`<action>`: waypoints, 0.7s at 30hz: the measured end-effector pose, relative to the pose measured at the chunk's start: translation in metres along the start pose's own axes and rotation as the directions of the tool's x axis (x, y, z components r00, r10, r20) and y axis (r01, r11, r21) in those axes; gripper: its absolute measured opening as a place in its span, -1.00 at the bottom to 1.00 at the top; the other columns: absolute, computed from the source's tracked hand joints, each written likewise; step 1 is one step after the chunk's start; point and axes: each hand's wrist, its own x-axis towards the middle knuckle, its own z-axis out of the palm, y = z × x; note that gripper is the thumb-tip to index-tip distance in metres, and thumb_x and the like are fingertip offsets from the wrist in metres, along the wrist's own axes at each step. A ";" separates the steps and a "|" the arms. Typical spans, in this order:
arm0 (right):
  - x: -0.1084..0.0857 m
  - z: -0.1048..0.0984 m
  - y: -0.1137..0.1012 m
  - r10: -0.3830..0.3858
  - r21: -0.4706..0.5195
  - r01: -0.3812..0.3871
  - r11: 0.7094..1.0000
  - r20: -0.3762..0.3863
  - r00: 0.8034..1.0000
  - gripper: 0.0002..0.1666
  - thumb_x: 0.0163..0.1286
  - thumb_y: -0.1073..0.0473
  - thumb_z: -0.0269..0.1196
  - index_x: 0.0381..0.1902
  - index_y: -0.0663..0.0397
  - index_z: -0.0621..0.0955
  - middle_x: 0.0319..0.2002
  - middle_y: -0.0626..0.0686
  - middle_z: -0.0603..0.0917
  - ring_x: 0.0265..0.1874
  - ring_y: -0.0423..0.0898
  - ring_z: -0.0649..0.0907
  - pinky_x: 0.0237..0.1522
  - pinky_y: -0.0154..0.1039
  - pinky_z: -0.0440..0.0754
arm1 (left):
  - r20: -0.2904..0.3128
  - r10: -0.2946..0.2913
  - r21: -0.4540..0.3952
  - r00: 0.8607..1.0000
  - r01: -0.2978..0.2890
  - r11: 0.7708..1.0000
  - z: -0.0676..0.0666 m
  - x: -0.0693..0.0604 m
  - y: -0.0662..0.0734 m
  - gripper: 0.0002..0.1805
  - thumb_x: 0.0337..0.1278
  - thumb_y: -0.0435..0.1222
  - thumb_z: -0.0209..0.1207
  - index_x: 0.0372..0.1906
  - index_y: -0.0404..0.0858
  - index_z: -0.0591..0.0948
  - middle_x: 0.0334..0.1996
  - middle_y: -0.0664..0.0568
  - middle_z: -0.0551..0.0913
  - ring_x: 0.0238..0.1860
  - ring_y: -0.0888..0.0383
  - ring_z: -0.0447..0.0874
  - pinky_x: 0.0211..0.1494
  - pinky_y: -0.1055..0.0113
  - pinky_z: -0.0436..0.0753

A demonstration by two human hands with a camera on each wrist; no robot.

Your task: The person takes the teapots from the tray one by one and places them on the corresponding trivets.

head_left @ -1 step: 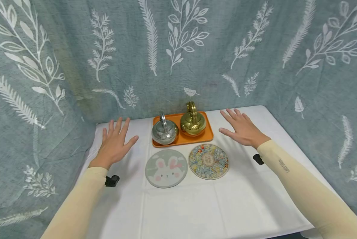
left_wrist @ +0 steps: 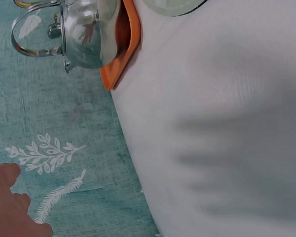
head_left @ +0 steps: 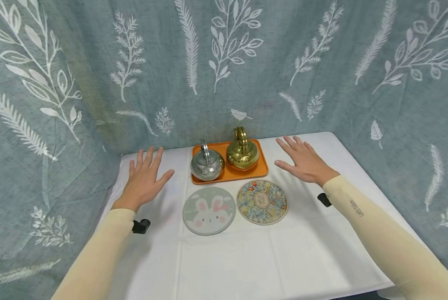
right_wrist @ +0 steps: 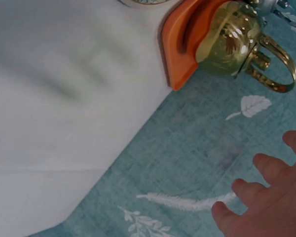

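Note:
Side by side on an orange tray (head_left: 229,177) stand a silver teapot (head_left: 207,166) and a gold teapot (head_left: 242,155), both with raised loop handles. My left hand (head_left: 143,181) hovers over the table left of the tray, fingers spread, holding nothing. To the right of the tray my right hand (head_left: 303,160) is held out the same way, also holding nothing. In the left wrist view the silver teapot (left_wrist: 84,34) is nearest, with my fingertips at the lower left. The right wrist view shows the gold teapot (right_wrist: 232,42) beyond my spread fingers.
In front of the tray lie two round mats: a rabbit-print mat (head_left: 209,211) on the left and a colourful patterned mat (head_left: 262,202) on the right. A white cloth covers the table (head_left: 227,262). Leaf-patterned green-blue curtains (head_left: 156,75) hang behind and at both sides.

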 end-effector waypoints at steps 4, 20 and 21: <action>0.001 -0.001 -0.001 -0.009 0.038 0.009 0.999 -0.014 1.000 0.02 0.71 -0.44 -0.04 0.82 -0.03 0.00 0.75 0.27 -0.04 0.71 0.34 -0.14 0.67 0.44 -0.22 | -0.022 0.011 -0.010 1.000 -0.011 1.000 0.001 -0.001 0.000 0.03 0.62 0.36 -0.10 0.82 -0.10 -0.17 0.76 -0.31 -0.27 0.69 -0.38 -0.57 0.62 -0.53 -0.45; 0.016 0.008 0.003 0.111 0.297 -0.112 0.948 0.018 0.994 0.07 0.66 -0.58 -0.17 0.80 -0.02 0.10 0.71 0.18 0.19 0.64 0.28 0.23 0.64 0.34 0.19 | 0.120 -0.051 -0.252 0.992 0.079 0.965 -0.002 -0.011 0.019 0.03 0.68 0.34 -0.22 0.79 -0.17 -0.33 0.77 -0.15 -0.42 0.73 -0.27 -0.41 0.70 -0.42 -0.13; 0.019 0.008 0.003 0.111 0.313 -0.109 0.943 0.013 0.994 0.06 0.67 -0.57 -0.17 0.79 0.00 0.13 0.70 0.18 0.22 0.63 0.28 0.26 0.63 0.34 0.22 | 0.120 -0.051 -0.262 0.991 0.081 0.962 -0.002 -0.012 0.019 0.02 0.69 0.33 -0.21 0.78 -0.17 -0.34 0.77 -0.15 -0.41 0.73 -0.26 -0.41 0.71 -0.41 -0.14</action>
